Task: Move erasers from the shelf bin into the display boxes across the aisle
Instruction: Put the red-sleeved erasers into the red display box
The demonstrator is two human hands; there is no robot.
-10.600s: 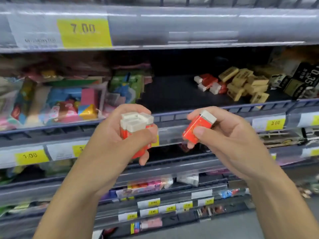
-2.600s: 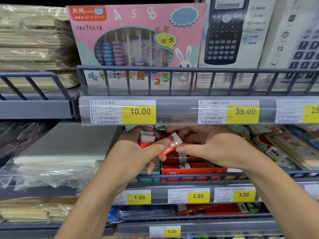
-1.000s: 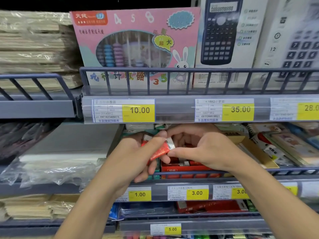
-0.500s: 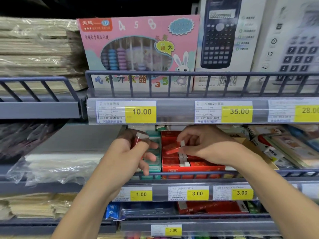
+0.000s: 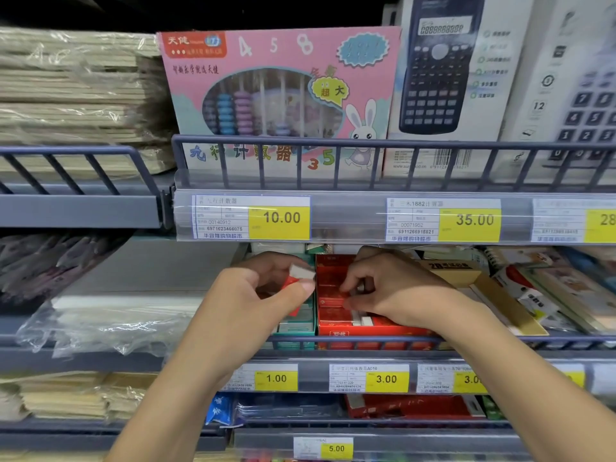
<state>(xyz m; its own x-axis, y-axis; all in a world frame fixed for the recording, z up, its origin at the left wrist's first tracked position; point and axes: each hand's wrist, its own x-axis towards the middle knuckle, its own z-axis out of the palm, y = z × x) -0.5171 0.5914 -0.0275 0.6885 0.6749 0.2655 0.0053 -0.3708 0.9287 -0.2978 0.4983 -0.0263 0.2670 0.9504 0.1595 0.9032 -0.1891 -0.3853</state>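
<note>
Right hand (image 5: 386,291) looks to be seating an eraser in the red display box (image 5: 353,325) (blurry), so press it flush; left hand (image 5: 266,295) grips the spare erasers (image 5: 298,276) beside it.

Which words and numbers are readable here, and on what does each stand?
"10.00": yellow tag under abacus box.
"35.00": tag under calculator box.
"1.00": lower tag.
"3.00": tag below red display box.
"5.00": bottom tag.
Fine print and barcode digits: too small or blurred.
</note>
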